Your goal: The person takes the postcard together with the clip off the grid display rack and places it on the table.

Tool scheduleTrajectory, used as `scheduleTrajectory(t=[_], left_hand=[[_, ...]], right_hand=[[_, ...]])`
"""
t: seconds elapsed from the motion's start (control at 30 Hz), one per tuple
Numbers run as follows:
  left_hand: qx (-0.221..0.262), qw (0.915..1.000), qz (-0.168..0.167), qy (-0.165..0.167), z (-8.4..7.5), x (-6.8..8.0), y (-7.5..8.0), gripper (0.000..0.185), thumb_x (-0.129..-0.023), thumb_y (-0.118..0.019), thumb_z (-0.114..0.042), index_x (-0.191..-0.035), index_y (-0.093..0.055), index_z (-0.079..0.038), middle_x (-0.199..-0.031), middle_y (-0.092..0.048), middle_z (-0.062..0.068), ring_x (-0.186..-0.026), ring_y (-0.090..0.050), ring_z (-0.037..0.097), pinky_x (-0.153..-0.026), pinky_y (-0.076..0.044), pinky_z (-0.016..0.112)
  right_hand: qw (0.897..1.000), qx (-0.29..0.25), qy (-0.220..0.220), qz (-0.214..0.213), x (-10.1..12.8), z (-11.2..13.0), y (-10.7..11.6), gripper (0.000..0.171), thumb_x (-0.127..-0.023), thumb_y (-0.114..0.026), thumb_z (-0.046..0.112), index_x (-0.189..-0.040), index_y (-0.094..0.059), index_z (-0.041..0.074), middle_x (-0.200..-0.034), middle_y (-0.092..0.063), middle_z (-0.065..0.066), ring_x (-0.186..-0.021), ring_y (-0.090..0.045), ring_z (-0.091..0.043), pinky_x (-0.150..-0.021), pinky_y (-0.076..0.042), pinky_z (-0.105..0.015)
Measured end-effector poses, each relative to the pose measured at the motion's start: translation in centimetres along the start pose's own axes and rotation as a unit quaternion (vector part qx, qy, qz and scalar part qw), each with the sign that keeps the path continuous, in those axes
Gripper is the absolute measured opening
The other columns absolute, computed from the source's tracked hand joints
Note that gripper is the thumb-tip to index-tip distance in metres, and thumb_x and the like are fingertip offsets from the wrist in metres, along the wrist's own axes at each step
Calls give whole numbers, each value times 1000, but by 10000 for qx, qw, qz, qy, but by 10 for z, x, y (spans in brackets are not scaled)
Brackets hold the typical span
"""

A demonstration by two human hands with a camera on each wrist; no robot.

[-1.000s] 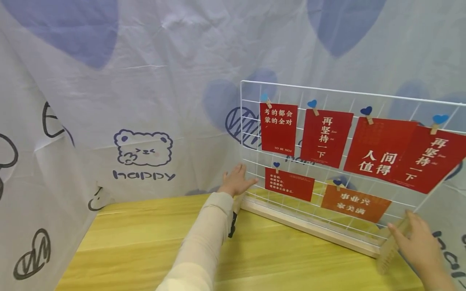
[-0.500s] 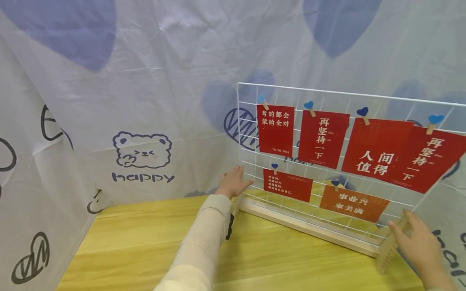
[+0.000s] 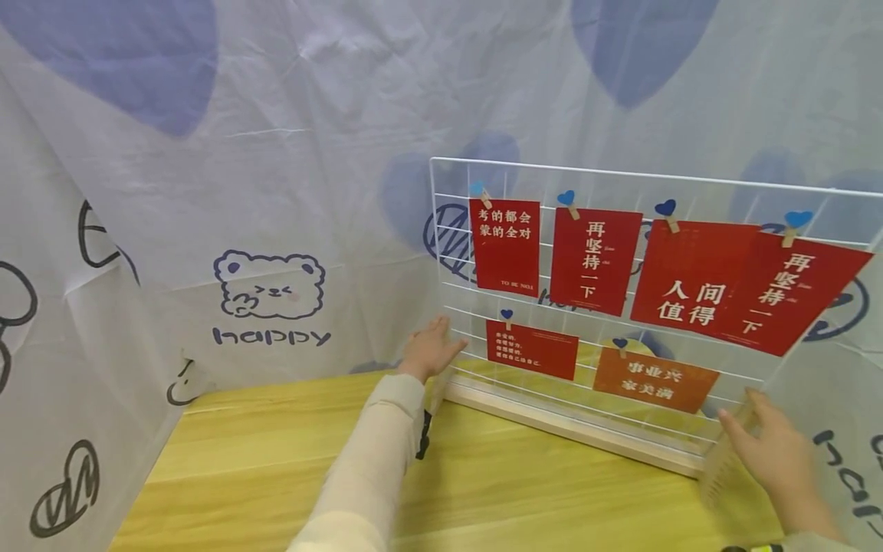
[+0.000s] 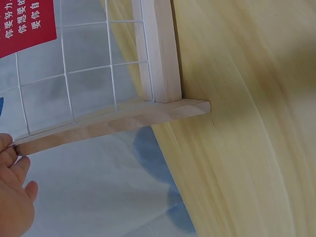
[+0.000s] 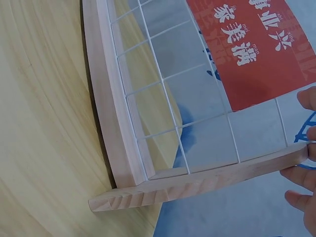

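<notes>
A white wire grid display stand with a wooden base stands at the right of the table, close to the back cloth. Red cards hang on it in an upper and a lower row, among them a red card at its left and an orange card low on the right. Small heart-topped clothespins fix them. My left hand holds the top end of the stand's left wooden side piece. At the other end, the fingers of my right hand pinch the right side piece.
A yellow wood-grain table spreads in front of the stand and to its left. Cloth printed with a bear and blue hearts hangs behind and along the left side. A black strap shows beside the left cuff.
The stand has slid a little to the left in the head view, and both hands have moved along with it. Part of a dark item has come into view at the bottom right.
</notes>
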State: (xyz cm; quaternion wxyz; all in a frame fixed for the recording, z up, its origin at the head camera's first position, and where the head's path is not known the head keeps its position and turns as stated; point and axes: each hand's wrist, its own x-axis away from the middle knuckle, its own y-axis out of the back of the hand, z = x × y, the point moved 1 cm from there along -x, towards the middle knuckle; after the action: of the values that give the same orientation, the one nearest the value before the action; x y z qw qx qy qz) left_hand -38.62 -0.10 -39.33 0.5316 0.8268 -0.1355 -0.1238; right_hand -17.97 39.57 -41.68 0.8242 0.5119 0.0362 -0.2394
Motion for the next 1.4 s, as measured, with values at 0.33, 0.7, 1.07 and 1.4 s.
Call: scheduleTrajectory(t=[0.33,0.7,1.07,1.4], left_hand=[[253,9996,-88,-80,0,2,-2,67,-87,-37,-47,-135,-23,-3,-140,-18,9,-127,-17,23,-101,-13,44],[346,9993,-77,-70,5,3,-4,65,-88,-40,-42,-136,-19,-3,-141,-15,9,-125,-21,27,-101,-14,44],[224,9991,-173,-328,7,-2,-2,61,-88,-41,-38,-134,-25,0,-139,-20,11,-122,-27,30,-100,-19,42],[477,9978,-290,-349,9,0,-2,58,-88,-42,-36,-133,-29,-2,-138,-23,11,-122,-27,30,-99,-22,39]], right_hand=[[9999,82,-151,-4,-2,-1,-2,63,-89,-42,36,-127,-24,-12,-120,-31,-39,-101,-31,-55,-81,-26,-62],[9996,82,-239,133,-4,1,0,65,-88,-41,38,-129,-24,-10,-122,-29,-38,-101,-30,-56,-80,-25,-63],[9997,54,-216,110,-4,-1,0,65,-88,-42,38,-130,-23,-8,-123,-28,-37,-103,-30,-55,-81,-24,-63],[9993,59,-365,-47,-3,3,-1,61,-88,-43,36,-127,-28,-8,-118,-34,-37,-100,-33,-55,-80,-28,-61]])
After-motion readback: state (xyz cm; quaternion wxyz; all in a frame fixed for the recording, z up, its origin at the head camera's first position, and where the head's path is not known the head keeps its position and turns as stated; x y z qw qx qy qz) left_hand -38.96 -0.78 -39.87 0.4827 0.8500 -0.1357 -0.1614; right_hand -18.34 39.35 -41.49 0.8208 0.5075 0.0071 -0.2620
